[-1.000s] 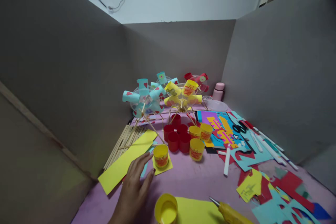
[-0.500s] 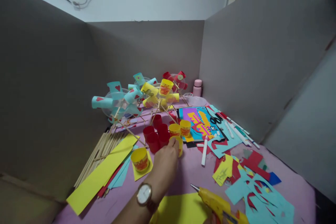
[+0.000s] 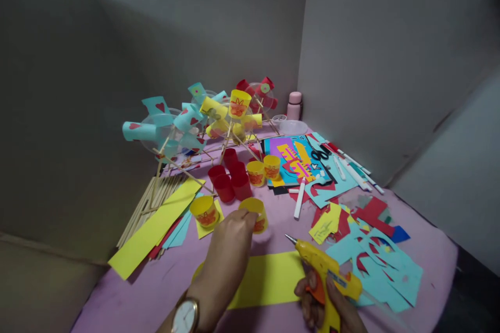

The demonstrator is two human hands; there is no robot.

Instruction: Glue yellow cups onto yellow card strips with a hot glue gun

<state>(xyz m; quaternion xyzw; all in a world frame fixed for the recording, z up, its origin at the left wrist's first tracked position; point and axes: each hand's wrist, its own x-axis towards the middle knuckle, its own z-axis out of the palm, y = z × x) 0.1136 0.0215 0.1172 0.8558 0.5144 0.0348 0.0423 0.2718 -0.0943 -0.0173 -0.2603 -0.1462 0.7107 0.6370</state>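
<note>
My left hand (image 3: 234,234), with a watch on the wrist, pinches the rim of a small yellow paper cup (image 3: 258,209) bearing an orange drawing. In my right hand (image 3: 307,299) is a yellow hot glue gun (image 3: 318,261), its metal nozzle pointing up and left. A yellow paper strip (image 3: 269,277) lies flat between and below the hands. Left of the held cup, another yellow paper cup (image 3: 204,212) stands on a yellow paper piece (image 3: 219,213). Several red paper cups (image 3: 224,188) stand behind, beside two yellow paper cups (image 3: 256,174).
Paper-and-stick wheels (image 3: 172,127) stand at the back. Wooden sticks (image 3: 136,210) and paper strips (image 3: 156,231) lie left. To the right are scissors (image 3: 320,155), a white marker (image 3: 300,199) and paper scraps (image 3: 375,265). A pink bottle (image 3: 294,106) stands by the grey partition (image 3: 203,31).
My left hand has brought the yellow paper cup nearer, away from the red cups. My view has tilted down, and my right hand with the glue gun shows more fully.
</note>
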